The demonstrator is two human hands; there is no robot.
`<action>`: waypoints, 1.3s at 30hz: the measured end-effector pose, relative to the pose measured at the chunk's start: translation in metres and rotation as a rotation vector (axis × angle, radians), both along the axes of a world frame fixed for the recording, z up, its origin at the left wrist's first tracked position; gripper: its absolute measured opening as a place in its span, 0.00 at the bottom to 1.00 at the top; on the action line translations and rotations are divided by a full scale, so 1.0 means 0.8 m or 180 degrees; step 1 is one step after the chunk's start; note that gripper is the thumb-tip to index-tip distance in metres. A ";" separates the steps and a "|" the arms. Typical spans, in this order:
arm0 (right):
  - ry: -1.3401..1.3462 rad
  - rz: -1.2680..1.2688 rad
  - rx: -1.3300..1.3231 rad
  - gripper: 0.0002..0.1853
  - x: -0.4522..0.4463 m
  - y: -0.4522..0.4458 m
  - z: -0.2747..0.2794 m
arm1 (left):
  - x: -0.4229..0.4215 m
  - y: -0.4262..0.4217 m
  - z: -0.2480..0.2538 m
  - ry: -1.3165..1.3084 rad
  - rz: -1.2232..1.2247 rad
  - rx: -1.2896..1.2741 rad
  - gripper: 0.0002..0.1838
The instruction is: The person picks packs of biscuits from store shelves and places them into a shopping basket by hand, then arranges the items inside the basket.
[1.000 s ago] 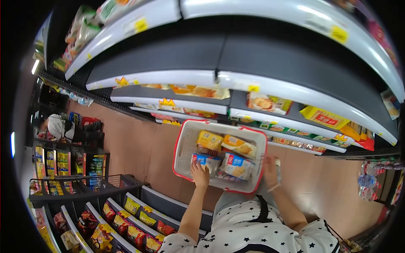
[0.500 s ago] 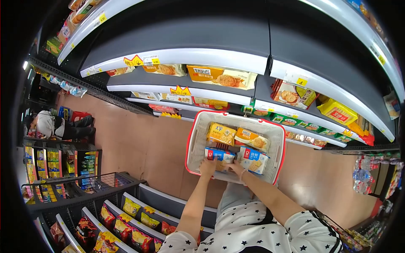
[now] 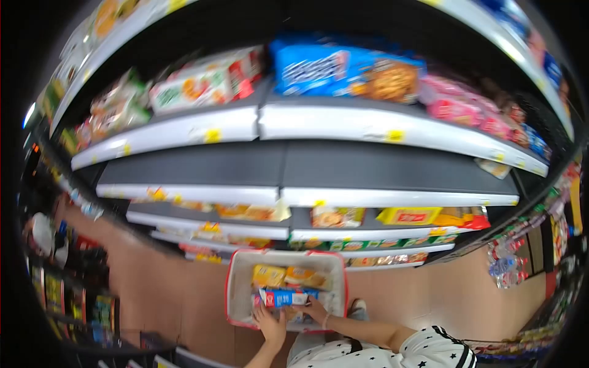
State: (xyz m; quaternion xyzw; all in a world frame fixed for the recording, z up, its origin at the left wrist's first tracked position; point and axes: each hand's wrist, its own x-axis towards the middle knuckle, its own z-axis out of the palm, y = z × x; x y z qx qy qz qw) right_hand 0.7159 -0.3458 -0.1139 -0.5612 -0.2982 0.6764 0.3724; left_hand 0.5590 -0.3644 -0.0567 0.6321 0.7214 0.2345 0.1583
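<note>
A blue-and-white biscuit pack point(image 3: 283, 298) sits over the shopping basket point(image 3: 230, 288), which is white with a red rim. My left hand point(image 3: 270, 323) grips its left end from the near side, thumb and fingers apart around it. At the right end, my right hand point(image 3: 315, 310) has its fingers closed on the pack. Behind it in the basket lie a yellow biscuit pack point(image 3: 268, 275) and an orange-and-white biscuit pack point(image 3: 308, 278). Another pack below is mostly hidden by my hands and the upper one.
Shelves ahead carry a large blue cookie pack point(image 3: 343, 70), a white-and-green box point(image 3: 196, 86), pink packs point(image 3: 457, 110) and a yellow pack point(image 3: 410, 215). Bottled drinks point(image 3: 508, 264) stand at the right. Another person point(image 3: 46, 236) is at the far left.
My view has tilted up, showing higher shelves, and the basket now sits lower in it. The blue-and-white pack has been raised and turned, with both hands on its ends.
</note>
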 end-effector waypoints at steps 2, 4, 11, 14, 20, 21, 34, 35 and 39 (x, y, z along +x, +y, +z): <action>-0.0393 0.0100 -0.0068 0.29 0.071 -0.005 0.065 | 0.054 -0.002 0.023 -0.0116 -0.0479 0.0325 0.40; -0.0274 -0.0246 0.0549 0.28 0.154 -0.012 0.073 | 0.122 -0.002 0.053 -0.0377 -0.0994 0.0422 0.42; -0.2765 -0.1944 0.2231 0.25 0.450 -0.072 0.207 | 0.408 0.059 0.137 -0.0815 -0.3163 0.1122 0.36; -0.2841 -0.2752 0.2927 0.25 0.544 -0.072 0.261 | 0.527 0.070 0.190 -0.1107 -0.3394 0.1631 0.36; -0.3621 -0.3087 0.3227 0.23 0.722 -0.033 0.326 | 0.721 0.119 0.262 -0.1411 -0.3522 0.2176 0.33; -0.3692 -0.3130 0.3235 0.23 0.740 -0.021 0.333 | 0.748 0.135 0.258 -0.1445 -0.3539 0.2230 0.33; -0.4916 -0.3081 0.2749 0.29 0.838 0.069 0.330 | 0.832 0.178 0.270 -0.0240 -0.2997 0.1400 0.43; -0.4903 -0.3044 0.2745 0.29 0.838 0.070 0.329 | 0.832 0.179 0.270 -0.0366 -0.2980 0.1422 0.43; -0.4851 -0.3123 0.2713 0.33 0.838 0.071 0.325 | 0.832 0.179 0.265 -0.0464 -0.2945 0.1413 0.42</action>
